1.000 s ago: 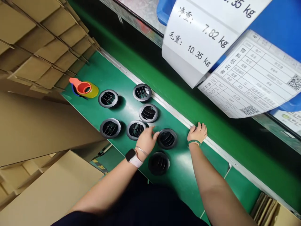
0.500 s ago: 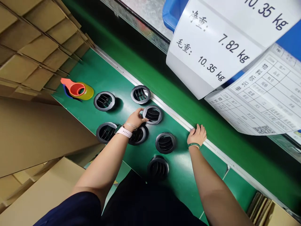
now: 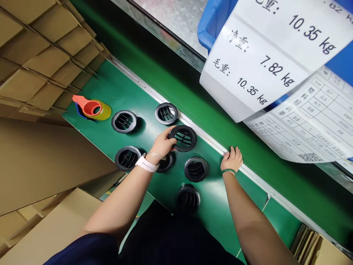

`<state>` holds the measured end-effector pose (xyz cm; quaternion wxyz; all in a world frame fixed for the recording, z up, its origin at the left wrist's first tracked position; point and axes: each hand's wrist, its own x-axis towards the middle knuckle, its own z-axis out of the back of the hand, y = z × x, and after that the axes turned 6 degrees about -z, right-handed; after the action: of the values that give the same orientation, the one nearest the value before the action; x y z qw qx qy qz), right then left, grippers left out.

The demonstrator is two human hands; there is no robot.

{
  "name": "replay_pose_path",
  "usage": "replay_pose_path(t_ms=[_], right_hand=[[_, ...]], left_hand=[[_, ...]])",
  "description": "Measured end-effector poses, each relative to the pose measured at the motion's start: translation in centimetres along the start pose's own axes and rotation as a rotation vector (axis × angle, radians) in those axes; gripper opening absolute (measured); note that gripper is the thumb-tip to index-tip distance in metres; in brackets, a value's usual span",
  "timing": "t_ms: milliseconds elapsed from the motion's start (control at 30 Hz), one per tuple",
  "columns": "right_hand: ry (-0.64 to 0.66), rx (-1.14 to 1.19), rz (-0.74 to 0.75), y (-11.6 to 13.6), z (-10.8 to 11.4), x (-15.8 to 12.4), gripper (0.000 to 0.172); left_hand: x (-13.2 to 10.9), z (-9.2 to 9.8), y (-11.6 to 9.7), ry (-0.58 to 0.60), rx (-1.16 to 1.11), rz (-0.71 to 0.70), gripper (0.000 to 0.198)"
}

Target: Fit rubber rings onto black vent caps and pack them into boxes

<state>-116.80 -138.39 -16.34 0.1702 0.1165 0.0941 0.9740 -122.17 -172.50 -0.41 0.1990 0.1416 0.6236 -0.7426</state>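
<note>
My left hand grips the left rim of a round black air vent between thumb and fingers, and the vent looks raised off the green table. Several more round vents lie around it: one behind by the rail, one to the left, one beside my wrist, one nearer me to the right and another close to my body. Another is partly hidden under my left wrist. My right hand rests on the metal rail, fingers stretched over its edge, holding nothing.
A tape roll with an orange-red piece sits at the table's left end. Stacked cardboard stands on the left. Beyond the metal rail runs a green belt surface. Paper labels hang from a blue bin.
The vent in my left hand has been lifted and turned, so its face looks darker and larger. My right hand stays on the rail. The whole view has shifted slightly.
</note>
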Motion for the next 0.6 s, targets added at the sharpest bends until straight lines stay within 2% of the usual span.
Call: replay_pose_path(t_ms=[233,367,433,500,600], right_hand=[[0.025,0.044,-0.015,0.1,0.5,-0.1,0.046],[0.099,0.229,-0.077,1.7,2.6,0.5,0.045],[0.128,0.328,-0.053,3.8,4.8,0.4,0.046],[0.158,0.408,0.041,6.9,8.0,-0.5,0.049],[0.254,0.561,0.315,12.8,14.3,-3.2,0.060]], left_hand=[[-8.1,1.6,-4.5,-0.035,-0.160,-0.086,0.070],[-11.6,3.8,-5.8,-0.045,-0.213,-0.060,0.069],[-13.1,4.9,-5.9,-0.060,-0.197,-0.065,0.068],[-14.3,5.9,-5.5,-0.087,-0.168,-0.079,0.066],[-15.8,6.6,-4.6,-0.116,-0.168,-0.075,0.066]])
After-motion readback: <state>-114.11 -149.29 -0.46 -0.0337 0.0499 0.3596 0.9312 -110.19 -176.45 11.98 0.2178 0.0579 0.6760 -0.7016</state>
